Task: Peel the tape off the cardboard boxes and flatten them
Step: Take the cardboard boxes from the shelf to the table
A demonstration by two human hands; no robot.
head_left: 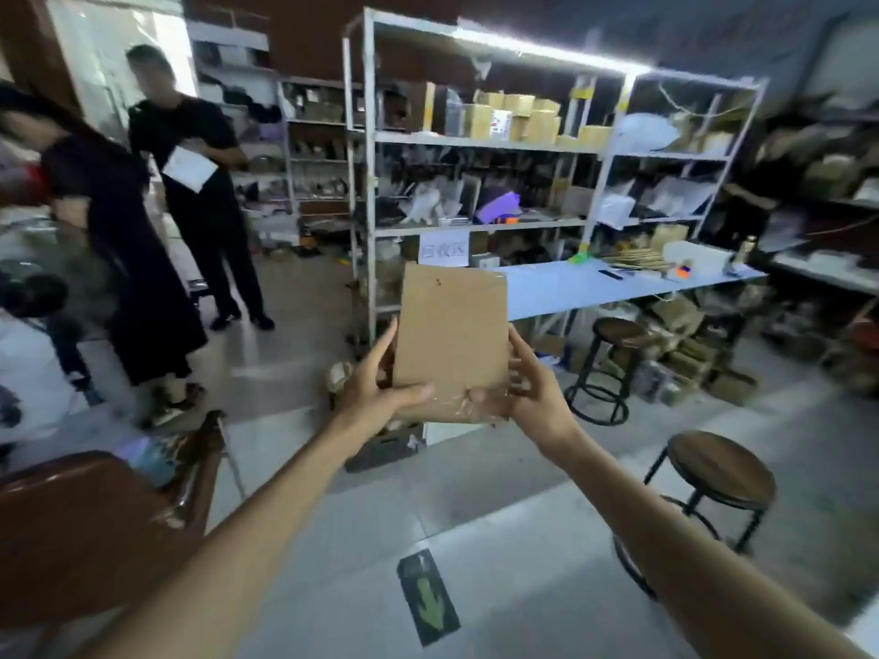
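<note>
Left hand [376, 379] and right hand [529, 388] fingers clamp the flat cardboard box [452, 332]; clear tape [483, 405] crinkles at the right fingers

The cardboard box [452, 335], held in the fingers of the left hand [371, 387] and the right hand [532, 392], is plain brown, with one small dark spot high above the fingertips. Under the right thumb the tape [490, 402] is clear and shiny. Beyond the fingers the table [571, 287] is pale blue, the shelf frame [361, 183] is white, and a white sign [444, 248] carries blue characters. To the right of the fingers, two stools [720, 468] have dark brown seats and black legs. Below the fingers, on the pale grey floor [499, 539], a black sticker [428, 596] shows a green arrow.
</note>
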